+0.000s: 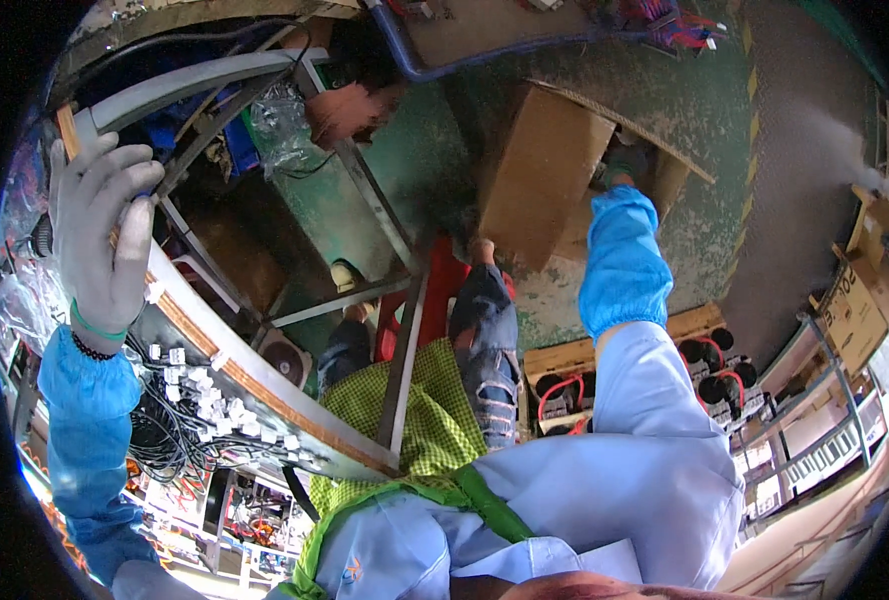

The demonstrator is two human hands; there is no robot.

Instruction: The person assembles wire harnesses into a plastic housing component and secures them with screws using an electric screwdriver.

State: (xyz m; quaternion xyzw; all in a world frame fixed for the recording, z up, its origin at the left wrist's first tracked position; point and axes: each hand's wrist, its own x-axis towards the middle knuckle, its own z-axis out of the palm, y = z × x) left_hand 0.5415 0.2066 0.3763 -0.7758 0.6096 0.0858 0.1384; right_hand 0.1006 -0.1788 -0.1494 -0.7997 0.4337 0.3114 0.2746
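The cardboard box (540,175) stands open on the green floor, plain brown, one flap raised. The right hand (620,160) reaches down into it, probably to fetch something from inside; the flap hides the fingers, so its grip cannot be told. The gloved left hand (100,235) is curled over the workbench edge (215,350), seemingly as a brace while leaning, beside black wires with white connectors (210,400).

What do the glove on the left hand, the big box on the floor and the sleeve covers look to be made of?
The glove looks like grey knit fabric, matte, with a green cuff band. The box looks like plain brown cardboard, dull, with open flaps. The sleeve covers seem to be thin blue fabric, wrinkled and gathered at the ends; the exact kind is unclear.
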